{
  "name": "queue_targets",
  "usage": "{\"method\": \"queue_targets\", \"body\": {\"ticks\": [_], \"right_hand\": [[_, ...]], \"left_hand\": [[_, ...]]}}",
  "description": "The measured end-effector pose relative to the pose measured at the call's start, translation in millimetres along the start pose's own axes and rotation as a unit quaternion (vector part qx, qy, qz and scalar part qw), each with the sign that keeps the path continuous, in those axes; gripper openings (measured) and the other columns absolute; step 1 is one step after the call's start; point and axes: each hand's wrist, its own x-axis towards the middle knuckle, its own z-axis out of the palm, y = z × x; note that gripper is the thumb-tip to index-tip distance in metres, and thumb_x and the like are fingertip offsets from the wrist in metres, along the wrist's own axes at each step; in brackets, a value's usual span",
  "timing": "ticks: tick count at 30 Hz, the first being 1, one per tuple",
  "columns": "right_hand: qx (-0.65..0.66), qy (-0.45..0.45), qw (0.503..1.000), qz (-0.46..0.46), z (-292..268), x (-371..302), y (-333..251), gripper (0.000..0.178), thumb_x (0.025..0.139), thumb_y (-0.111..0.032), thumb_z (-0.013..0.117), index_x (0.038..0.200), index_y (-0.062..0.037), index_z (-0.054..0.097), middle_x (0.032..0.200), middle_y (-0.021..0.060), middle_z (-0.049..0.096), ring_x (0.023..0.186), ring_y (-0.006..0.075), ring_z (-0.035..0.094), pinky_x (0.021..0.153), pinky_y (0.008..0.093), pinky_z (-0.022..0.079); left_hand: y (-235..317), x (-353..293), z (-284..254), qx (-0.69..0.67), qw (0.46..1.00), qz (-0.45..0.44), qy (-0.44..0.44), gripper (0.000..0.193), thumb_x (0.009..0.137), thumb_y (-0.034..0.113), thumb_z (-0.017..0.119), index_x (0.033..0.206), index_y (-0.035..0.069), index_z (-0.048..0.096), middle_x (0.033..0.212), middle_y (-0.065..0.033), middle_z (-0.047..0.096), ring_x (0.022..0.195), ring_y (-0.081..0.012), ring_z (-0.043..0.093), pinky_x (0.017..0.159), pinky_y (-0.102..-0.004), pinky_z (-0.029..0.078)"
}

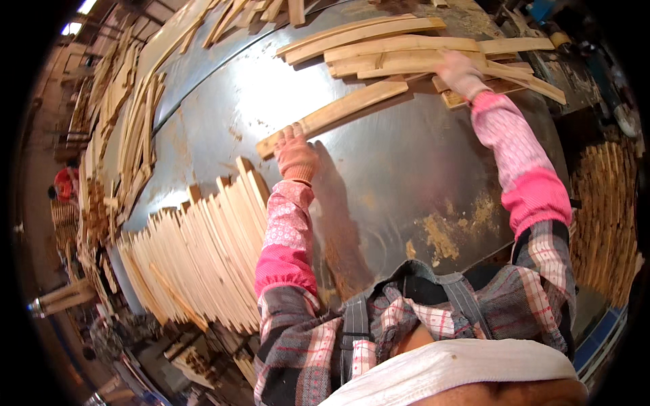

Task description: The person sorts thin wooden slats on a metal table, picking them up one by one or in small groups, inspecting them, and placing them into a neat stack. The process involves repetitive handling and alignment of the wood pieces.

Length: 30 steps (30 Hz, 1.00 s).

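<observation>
My left hand (296,155), in an orange-pink knit glove, is closed over the near left end of a wooden slat (352,108). That slat lies slanting across the shiny metal table (399,176), its far end pointing toward a loose pile. Farther off to the right, my right hand (463,74) grips the edge of a slat (406,62) in this pile; its fingertips are partly hard to make out. More slats (365,32) lie stacked and overlapping around it. Pink patterned sleeves cover both my forearms.
Left of my left arm, a row of pale slats (196,257) stands side by side at the table's near edge. Long wood strips (139,135) are heaped at the far left. At the right, a tall wood stack (604,216) rises. Sawdust (443,233) lies on the metal.
</observation>
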Motion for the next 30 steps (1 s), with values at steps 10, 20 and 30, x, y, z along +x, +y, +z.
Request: {"method": "queue_targets", "body": {"ticks": [10,20,30], "right_hand": [[0.003,-0.077,0.997,-0.033,53.7,169.9,-159.5,0.054,0.097,-0.045,0.055,0.137,-0.0100,0.060,0.133,0.0189,0.066,0.124,0.0409,0.061,0.105,0.0569,0.046],[0.011,-0.129,0.991,-0.028,89.6,178.3,-176.8,0.057,0.096,-0.056,0.059,0.137,-0.0169,0.064,0.135,0.0128,0.066,0.131,0.0347,0.057,0.108,0.0506,0.047],[-0.009,-0.168,0.958,-0.234,72.6,-77.2,-124.9,0.044,0.095,-0.042,0.061,0.121,-0.0081,0.071,0.124,0.0114,0.067,0.123,0.0327,0.059,0.106,0.0489,0.045]], "left_hand": [[-28.0,64.2,-57.2,0.004,0.972,0.158,-0.175,0.040,0.083,0.006,0.065,0.123,0.008,0.064,0.117,-0.0148,0.068,0.122,-0.0384,0.060,0.116,-0.0545,0.037],[-120.2,-23.6,-165.1,-0.365,0.914,-0.084,-0.157,0.068,0.064,-0.006,0.063,0.132,0.002,0.062,0.117,-0.0112,0.065,0.117,-0.0278,0.060,0.113,-0.0417,0.041],[-103.7,-100.4,-171.4,-0.727,0.663,-0.168,-0.059,0.079,0.077,0.017,0.074,0.146,-0.009,0.047,0.117,-0.0182,0.067,0.107,-0.0303,0.067,0.097,-0.0440,0.056]]}}
